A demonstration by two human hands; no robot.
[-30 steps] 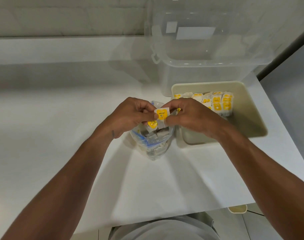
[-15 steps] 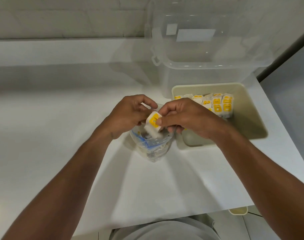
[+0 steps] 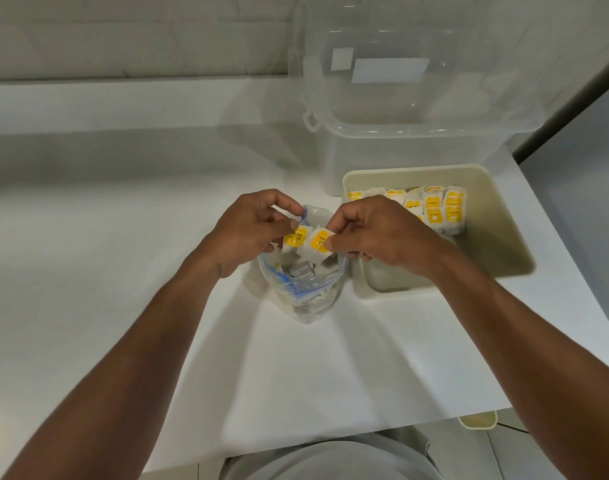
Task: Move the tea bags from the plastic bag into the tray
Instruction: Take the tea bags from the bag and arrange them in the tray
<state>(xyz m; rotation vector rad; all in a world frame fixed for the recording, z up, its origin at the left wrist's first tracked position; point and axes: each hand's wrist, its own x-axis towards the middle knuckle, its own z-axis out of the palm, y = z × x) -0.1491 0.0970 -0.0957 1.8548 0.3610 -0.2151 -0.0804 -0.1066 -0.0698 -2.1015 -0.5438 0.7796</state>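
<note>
Over the plastic bag (image 3: pixel 306 296): left hand (image 3: pixel 247 230) pinches one square, yellow-labelled tea bag (image 3: pixel 293 237); right hand (image 3: pixel 376 233) pinches a second tea bag (image 3: pixel 317 241).
Plastic bag: clear, crinkled, upright, just beside tray (image 3: pixel 497 202).
Tray: cream, round-cornered, right edge of desk (image 3: pixel 123 271); papery sachets (image 3: pixel 434 209) rowed inside.

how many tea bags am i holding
2: left tea bag in the left hand, right tea bag in the right hand, over the plastic bag; fingers may hide others.

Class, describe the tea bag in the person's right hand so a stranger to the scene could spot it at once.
On the counter, left of the cream tray, stands a plastic bag. Above its mouth are two yellow-labelled tea bags. The tea bag nearer the tray is pinched by the right hand; the left hand holds its neighbour.
</note>
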